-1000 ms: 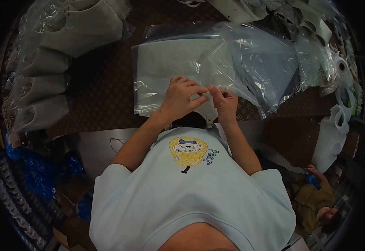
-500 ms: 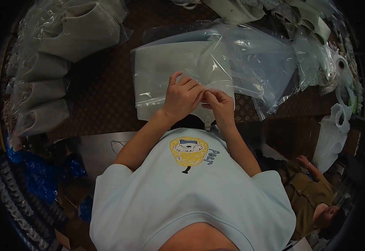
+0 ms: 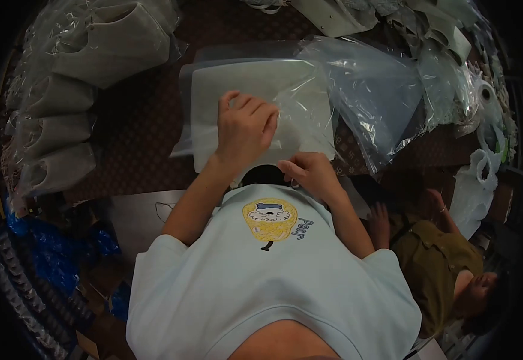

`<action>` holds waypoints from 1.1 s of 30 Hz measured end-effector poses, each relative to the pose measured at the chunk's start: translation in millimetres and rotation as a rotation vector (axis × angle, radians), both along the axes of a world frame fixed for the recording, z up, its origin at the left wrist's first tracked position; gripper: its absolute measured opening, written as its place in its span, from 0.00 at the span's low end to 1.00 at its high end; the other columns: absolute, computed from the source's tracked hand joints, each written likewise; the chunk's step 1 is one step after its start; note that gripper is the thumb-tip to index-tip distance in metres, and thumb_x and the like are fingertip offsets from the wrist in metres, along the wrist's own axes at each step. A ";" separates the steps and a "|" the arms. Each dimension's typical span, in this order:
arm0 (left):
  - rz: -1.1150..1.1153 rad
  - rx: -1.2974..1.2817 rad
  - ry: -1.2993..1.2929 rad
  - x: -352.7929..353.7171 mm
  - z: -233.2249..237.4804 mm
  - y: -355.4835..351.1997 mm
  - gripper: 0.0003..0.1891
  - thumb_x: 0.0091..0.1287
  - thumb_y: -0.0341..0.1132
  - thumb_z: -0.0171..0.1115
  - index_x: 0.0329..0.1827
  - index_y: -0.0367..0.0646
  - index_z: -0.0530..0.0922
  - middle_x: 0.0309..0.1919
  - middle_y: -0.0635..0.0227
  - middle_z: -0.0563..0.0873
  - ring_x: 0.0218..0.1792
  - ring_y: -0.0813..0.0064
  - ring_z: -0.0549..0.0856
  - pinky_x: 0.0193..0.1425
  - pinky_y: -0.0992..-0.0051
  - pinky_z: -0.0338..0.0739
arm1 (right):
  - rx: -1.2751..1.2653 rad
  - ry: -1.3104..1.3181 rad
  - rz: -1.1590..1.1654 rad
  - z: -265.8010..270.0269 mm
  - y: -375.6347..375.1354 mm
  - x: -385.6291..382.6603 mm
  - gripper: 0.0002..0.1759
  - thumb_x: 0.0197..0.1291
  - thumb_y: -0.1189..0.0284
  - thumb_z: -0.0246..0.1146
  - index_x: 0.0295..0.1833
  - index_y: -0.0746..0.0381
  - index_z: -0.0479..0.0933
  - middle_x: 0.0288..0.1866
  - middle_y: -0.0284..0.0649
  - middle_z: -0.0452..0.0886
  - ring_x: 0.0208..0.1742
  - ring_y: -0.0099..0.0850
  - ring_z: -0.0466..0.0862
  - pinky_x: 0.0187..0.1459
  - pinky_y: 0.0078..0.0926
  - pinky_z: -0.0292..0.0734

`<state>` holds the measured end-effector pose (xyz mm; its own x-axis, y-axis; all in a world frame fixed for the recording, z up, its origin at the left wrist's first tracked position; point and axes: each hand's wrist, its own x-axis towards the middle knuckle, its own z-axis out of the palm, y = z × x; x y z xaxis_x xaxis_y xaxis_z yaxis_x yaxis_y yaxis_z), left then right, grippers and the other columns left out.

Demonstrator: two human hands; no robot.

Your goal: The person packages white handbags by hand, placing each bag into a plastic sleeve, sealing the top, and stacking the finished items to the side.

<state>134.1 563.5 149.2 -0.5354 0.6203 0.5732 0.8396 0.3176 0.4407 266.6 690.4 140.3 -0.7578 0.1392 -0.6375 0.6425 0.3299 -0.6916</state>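
A pale, off-white flat piece [image 3: 261, 72], perhaps a bag, lies on the table in front of me under a clear plastic bag [image 3: 184, 114]. My left hand [image 3: 244, 126] is over its middle, fingers curled, and film creases run from the fingertips, so it seems to grip the plastic. Lower down, my right hand [image 3: 310, 174] is closed in a pinch at the pale piece's near edge, beside a dark rounded opening. What lies between those fingertips is too small to make out.
More clear plastic bags [image 3: 375, 90] spread to the right. Pale bags wrapped in plastic [image 3: 117, 48] line the left side of the brown patterned table [image 3: 135, 138]. Others [image 3: 333, 15] lie at the back. At lower right sits another person [image 3: 435, 264], one hand raised.
My hands have come apart: the left moved up and left, the right down toward me. The plastic's near edge has shifted and its left corner flares outward. The other person's hand has appeared.
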 end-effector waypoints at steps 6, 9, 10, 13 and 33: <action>-0.136 -0.127 0.051 1.3 8.8 -5.6 0.04 0.50 0.30 0.66 0.29 0.47 0.80 0.26 0.72 0.81 0.30 0.73 0.78 0.50 0.69 0.67 | 0.925 0.769 0.038 21.4 23.1 -34.6 0.06 0.48 0.70 0.67 0.31 0.59 0.80 0.28 0.34 0.77 0.27 0.34 0.80 0.29 0.29 0.75; -0.090 -0.261 0.059 -8.3 -5.8 -26.5 0.03 0.50 0.31 0.66 0.26 0.47 0.80 0.25 0.73 0.80 0.30 0.74 0.78 0.48 0.70 0.67 | 0.863 0.667 0.096 30.3 32.9 -32.1 0.03 0.50 0.71 0.65 0.30 0.59 0.79 0.29 0.34 0.77 0.29 0.34 0.80 0.30 0.29 0.75; -0.055 -0.312 0.089 -16.1 -9.3 -32.7 0.03 0.50 0.32 0.65 0.25 0.47 0.79 0.24 0.74 0.79 0.29 0.75 0.78 0.46 0.71 0.67 | 0.867 0.670 0.091 29.8 37.5 -32.4 0.03 0.50 0.71 0.65 0.30 0.59 0.79 0.29 0.34 0.77 0.29 0.34 0.80 0.30 0.29 0.75; -0.007 -0.360 0.089 -26.6 -1.8 -51.6 0.02 0.51 0.31 0.65 0.25 0.47 0.79 0.26 0.73 0.80 0.30 0.74 0.78 0.42 0.72 0.69 | 0.857 0.675 0.182 28.5 53.1 -30.6 0.03 0.50 0.71 0.65 0.31 0.57 0.80 0.29 0.33 0.77 0.30 0.35 0.81 0.30 0.30 0.76; 0.575 -0.197 -0.860 -149.6 19.8 -131.5 0.18 0.67 0.43 0.48 0.38 0.38 0.80 0.23 0.63 0.84 0.21 0.72 0.81 0.35 0.70 0.77 | 1.264 0.332 0.080 52.5 150.0 -101.4 0.17 0.64 0.56 0.53 0.40 0.56 0.81 0.31 0.42 0.82 0.33 0.39 0.83 0.35 0.37 0.77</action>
